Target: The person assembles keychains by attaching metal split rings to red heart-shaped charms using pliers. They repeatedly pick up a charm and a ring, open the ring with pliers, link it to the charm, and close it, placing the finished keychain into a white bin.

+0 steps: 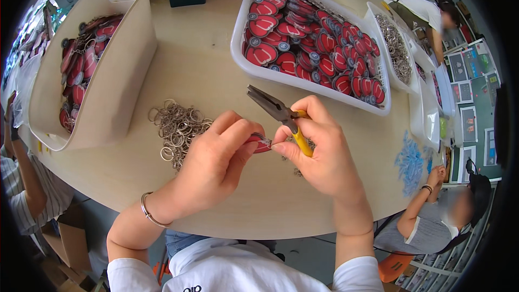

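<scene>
Between the fingers of my left hand [219, 154] is a red tag [261, 144] with a grey edge, pinched at its side. My right hand [327, 154] is wrapped round yellow-handled pliers [275, 109], whose dark jaws point up and left, slightly apart. The thumb and forefinger of that hand meet at the tag's right end; any small part between them is too tiny to make out. A pile of metal split rings [175, 130] lies just left of my left hand. Some small metal pieces [297, 172] lie partly hidden behind my right hand.
A white basket [238, 48] full of red tags stands at the back right, with a tray of metal rings [394, 48] beside it. At left is a cream bin [116, 75] holding more tags. Blue bits [410, 157] lie at the right edge. Other people sit or stand around.
</scene>
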`<action>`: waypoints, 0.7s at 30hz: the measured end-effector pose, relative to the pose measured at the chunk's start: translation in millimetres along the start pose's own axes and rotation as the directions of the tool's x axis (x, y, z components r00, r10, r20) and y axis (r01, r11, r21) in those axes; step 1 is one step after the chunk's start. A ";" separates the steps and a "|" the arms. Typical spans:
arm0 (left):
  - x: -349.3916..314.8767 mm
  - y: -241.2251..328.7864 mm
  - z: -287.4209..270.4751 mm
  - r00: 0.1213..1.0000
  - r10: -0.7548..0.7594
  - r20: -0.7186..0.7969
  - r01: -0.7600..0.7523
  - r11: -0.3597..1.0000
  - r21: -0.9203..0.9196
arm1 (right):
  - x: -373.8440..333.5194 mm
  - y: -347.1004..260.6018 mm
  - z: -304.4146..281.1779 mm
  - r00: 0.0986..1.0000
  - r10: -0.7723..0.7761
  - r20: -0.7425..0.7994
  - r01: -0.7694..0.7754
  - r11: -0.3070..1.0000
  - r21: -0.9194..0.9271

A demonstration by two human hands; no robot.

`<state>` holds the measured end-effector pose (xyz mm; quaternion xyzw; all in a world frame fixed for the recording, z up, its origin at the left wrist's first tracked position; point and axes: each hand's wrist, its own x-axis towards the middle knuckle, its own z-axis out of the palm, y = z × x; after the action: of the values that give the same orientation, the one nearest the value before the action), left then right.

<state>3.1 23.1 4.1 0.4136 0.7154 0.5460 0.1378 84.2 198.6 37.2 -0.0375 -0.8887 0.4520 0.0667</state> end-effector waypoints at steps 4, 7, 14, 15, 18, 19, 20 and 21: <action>-0.5 -3.2 -1.8 0.999 0.051 0.001 -0.051 0.996 0.072 | 3.8 1.7 0.3 0.999 -0.008 0.043 0.009 1.000 -0.025; 0.3 -5.8 -1.1 0.996 0.089 0.016 -0.090 0.990 0.112 | 4.5 -0.3 0.1 0.999 -0.001 0.051 0.002 1.000 -0.031; 1.9 -7.9 -0.1 0.995 0.095 0.020 -0.097 0.990 0.103 | 6.4 0.5 -6.0 0.993 -0.028 0.111 0.035 0.997 -0.063; 1.6 -9.5 0.8 0.996 0.092 0.017 -0.093 0.992 0.084 | 6.6 0.6 -6.8 0.992 -0.033 0.118 0.040 0.998 -0.057; 2.0 -10.2 1.0 0.995 0.093 0.031 -0.095 0.993 0.067 | 7.7 -1.6 -9.1 0.989 -0.028 0.144 0.040 0.996 -0.084; 2.3 -10.1 0.8 0.995 0.096 0.038 -0.098 0.993 0.067 | 8.1 -1.5 -9.8 0.988 -0.025 0.153 0.039 0.995 -0.089; 2.5 -9.7 -0.2 0.993 0.099 0.063 -0.104 0.992 0.073 | 8.4 -1.1 -10.6 0.986 -0.023 0.162 0.039 0.995 -0.092; 2.9 -9.0 -1.5 0.991 0.102 0.087 -0.109 0.991 0.079 | 8.8 -0.5 -11.3 0.985 -0.021 0.171 0.038 0.995 -0.096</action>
<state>-3.6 23.6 -2.6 0.4786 0.7084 0.5046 0.1205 77.2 208.5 45.0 0.0112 -0.9129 0.4079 -0.0046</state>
